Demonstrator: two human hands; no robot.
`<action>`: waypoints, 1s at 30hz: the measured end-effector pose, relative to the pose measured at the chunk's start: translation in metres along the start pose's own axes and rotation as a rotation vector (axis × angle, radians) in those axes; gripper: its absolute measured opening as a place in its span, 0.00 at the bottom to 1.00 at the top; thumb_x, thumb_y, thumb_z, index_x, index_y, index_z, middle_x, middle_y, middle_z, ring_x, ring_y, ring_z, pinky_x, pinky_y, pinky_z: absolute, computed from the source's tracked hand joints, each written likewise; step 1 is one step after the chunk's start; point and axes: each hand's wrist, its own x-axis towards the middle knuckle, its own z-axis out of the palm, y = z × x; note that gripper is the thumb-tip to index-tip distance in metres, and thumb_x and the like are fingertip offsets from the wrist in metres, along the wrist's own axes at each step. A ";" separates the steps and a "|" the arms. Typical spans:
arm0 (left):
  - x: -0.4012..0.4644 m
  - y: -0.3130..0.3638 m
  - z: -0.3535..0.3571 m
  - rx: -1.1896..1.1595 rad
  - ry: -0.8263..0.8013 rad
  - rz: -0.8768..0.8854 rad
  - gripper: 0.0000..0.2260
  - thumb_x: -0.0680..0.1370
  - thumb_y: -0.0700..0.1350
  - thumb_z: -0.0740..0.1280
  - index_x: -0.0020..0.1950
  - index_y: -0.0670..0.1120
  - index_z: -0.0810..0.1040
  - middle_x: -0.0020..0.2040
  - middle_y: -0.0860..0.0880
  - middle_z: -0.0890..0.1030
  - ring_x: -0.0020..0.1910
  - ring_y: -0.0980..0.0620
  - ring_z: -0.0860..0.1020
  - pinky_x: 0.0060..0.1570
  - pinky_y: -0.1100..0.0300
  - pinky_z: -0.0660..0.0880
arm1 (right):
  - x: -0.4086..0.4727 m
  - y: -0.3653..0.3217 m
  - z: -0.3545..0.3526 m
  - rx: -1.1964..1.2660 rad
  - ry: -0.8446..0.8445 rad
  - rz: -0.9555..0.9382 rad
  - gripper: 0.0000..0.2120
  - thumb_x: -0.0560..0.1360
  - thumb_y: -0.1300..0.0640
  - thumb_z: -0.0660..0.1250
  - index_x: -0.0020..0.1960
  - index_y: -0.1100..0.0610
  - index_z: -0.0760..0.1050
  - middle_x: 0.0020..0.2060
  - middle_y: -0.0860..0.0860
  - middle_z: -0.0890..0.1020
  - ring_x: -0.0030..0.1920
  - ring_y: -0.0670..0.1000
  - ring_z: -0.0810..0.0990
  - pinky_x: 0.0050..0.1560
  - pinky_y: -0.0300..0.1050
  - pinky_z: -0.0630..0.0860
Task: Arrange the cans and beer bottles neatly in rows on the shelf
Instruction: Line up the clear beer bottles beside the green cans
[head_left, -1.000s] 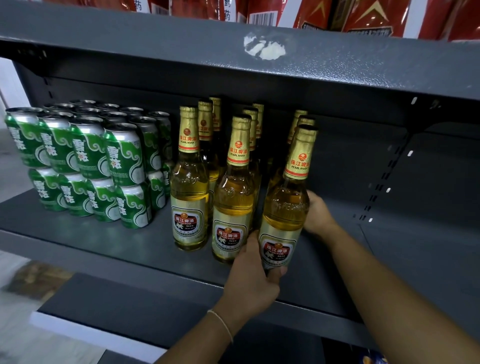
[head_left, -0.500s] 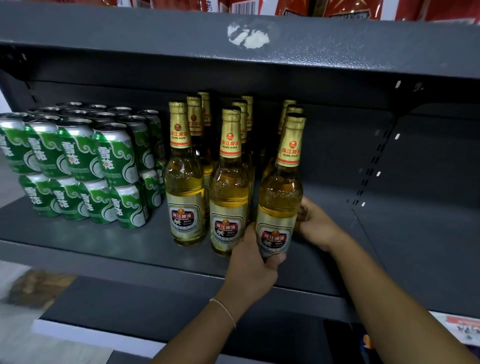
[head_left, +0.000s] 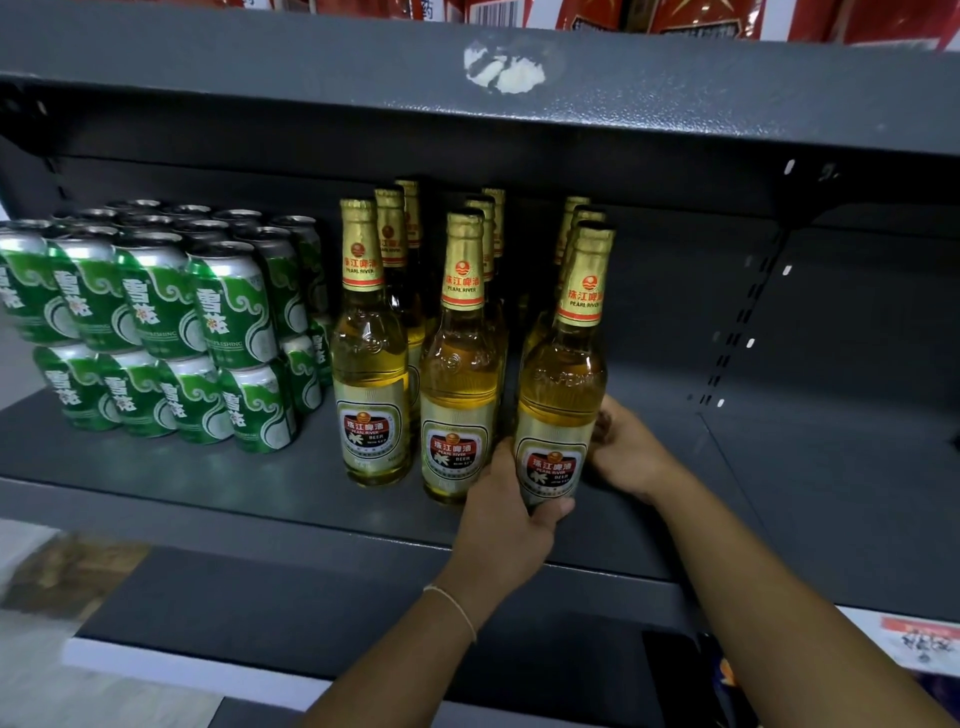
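Forearms enter from the bottom edge, yours, both reaching up to the shelf. A thin bracelet sits on your left wrist.

Your left hand is curled around the lower left side of the front right bottle, thumb wrapped under the label at the front. Your right hand cups the same bottle from the right and behind; its fingertips are hidden by the glass, so you cannot tell how far they wrap. The bottle stands upright on the shelf near its front edge, base hidden behind your left thumb.

Just left of it stands the front middle bottle, upright, touching or nearly touching your left hand. Further left is the front left bottle, also upright, close beside the middle one.

Behind these three, more bottles line up in three rows running to the back; only necks and gold foil caps show.

Left of the bottles, green cans are stacked two layers high in several rows, labels facing forward, the nearest stack just beside the front left bottle.

The right part of the shelf shows bare grey metal. Above, the upper shelf carries a torn white sticker patch and red packages on top.
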 end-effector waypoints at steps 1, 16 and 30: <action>0.000 -0.001 0.001 -0.004 -0.001 -0.005 0.27 0.69 0.48 0.76 0.64 0.52 0.69 0.56 0.60 0.76 0.56 0.64 0.73 0.52 0.79 0.65 | -0.001 -0.001 0.000 0.007 0.009 0.002 0.29 0.70 0.82 0.62 0.64 0.58 0.71 0.56 0.58 0.80 0.51 0.43 0.82 0.50 0.38 0.80; -0.035 0.081 -0.016 0.475 0.081 0.305 0.11 0.76 0.54 0.59 0.44 0.49 0.76 0.34 0.50 0.79 0.31 0.49 0.77 0.28 0.61 0.68 | -0.032 0.009 -0.037 -0.039 0.212 0.001 0.26 0.75 0.70 0.68 0.71 0.57 0.68 0.61 0.56 0.77 0.58 0.47 0.78 0.58 0.36 0.76; 0.031 0.205 0.152 0.027 -0.228 0.557 0.23 0.77 0.49 0.56 0.72 0.48 0.67 0.67 0.47 0.74 0.63 0.48 0.74 0.63 0.50 0.71 | -0.131 0.008 -0.216 -0.208 0.556 -0.179 0.21 0.76 0.62 0.70 0.68 0.58 0.72 0.61 0.51 0.79 0.61 0.45 0.78 0.62 0.38 0.75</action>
